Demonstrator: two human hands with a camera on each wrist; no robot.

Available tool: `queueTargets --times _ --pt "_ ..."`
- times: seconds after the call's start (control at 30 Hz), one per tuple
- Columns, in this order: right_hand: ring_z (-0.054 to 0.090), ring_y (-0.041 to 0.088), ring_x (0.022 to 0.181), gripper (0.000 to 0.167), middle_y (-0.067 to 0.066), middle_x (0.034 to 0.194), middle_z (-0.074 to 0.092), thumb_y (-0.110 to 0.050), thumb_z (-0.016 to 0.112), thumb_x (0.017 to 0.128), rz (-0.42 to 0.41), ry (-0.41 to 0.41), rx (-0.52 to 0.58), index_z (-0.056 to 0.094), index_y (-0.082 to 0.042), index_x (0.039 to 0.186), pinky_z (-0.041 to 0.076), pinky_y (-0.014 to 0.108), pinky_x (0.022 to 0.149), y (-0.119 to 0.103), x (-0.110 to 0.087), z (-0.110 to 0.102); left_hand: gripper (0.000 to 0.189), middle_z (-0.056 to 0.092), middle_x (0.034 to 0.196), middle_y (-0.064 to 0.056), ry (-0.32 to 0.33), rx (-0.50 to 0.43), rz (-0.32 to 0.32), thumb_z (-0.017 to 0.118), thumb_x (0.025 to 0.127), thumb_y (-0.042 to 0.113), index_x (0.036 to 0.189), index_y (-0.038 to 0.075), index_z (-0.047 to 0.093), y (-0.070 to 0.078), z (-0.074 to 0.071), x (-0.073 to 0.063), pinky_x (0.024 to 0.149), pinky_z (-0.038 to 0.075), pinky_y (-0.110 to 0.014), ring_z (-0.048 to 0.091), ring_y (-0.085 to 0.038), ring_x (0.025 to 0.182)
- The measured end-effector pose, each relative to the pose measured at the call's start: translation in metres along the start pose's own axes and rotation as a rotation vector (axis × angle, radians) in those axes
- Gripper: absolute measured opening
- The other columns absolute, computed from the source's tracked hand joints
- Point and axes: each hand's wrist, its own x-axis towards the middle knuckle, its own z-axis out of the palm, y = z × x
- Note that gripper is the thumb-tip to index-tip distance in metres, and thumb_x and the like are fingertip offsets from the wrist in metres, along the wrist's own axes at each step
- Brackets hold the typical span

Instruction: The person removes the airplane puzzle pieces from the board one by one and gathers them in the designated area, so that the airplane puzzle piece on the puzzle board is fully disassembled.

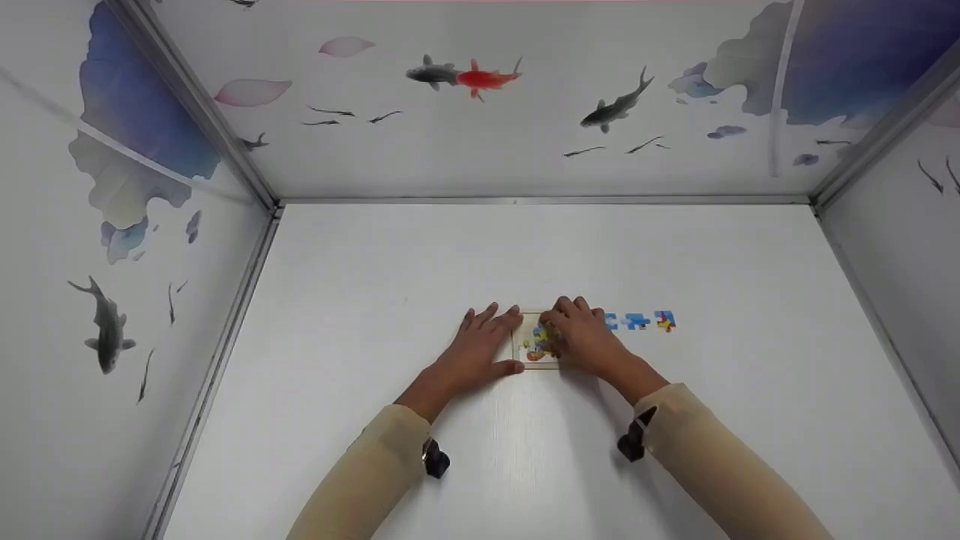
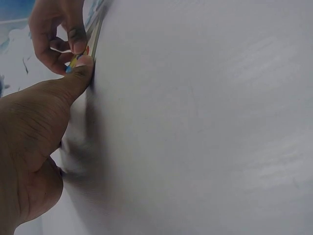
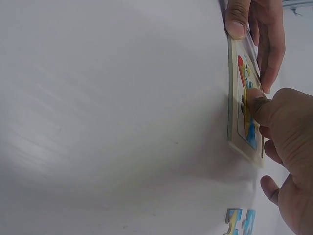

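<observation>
A small wooden puzzle tray (image 1: 534,367) lies on the white table, with colourful jigsaw pieces (image 3: 247,115) in its recess. My left hand (image 1: 478,346) is spread at the tray's left end, fingers mostly straight, its thumb (image 2: 84,61) touching the near corner. Over the tray's right part, my right hand (image 1: 589,339) has curled fingers and pinches a yellow-and-blue puzzle piece low at the recess. Its thumb (image 3: 257,100) is down on the picture. That hand partly hides the piece and the tray's right side in the head view.
Right of the tray lie loose blue puzzle pieces (image 1: 637,322) and a blue, red and yellow one (image 1: 665,321) in a row. White panels with painted fish (image 1: 611,109) enclose the table (image 1: 375,262) at the back and sides. A small black device (image 1: 631,444) is on the right wrist.
</observation>
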Motion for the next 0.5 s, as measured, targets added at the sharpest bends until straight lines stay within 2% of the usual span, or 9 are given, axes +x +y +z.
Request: queueTargets --times 0.3,0.5 --pt "0.053 0.031 0.111 0.043 0.011 0.123 0.060 -0.019 0.080 0.104 -0.055 0.024 0.022 0.068 -0.015 0.145 0.047 0.059 0.092 0.0004 -0.0043 0.0003 0.088 0.021 0.184 0.002 0.009 0.016 0.019 0.065 0.106 0.059 0.176 0.020 0.029 -0.0001 -0.0005 -0.0001 0.136 0.007 -0.059 0.010 -0.028 0.171" --pt "0.052 0.030 0.112 0.040 0.009 0.125 0.059 -0.025 0.077 0.106 -0.045 0.016 0.034 0.070 -0.017 0.144 0.047 0.059 0.094 0.0011 -0.0058 0.0010 0.086 0.023 0.183 0.001 0.010 0.014 0.024 0.066 0.106 0.059 0.175 0.019 0.033 -0.0005 -0.0005 0.0002 0.136 0.007 -0.059 0.011 -0.030 0.171"
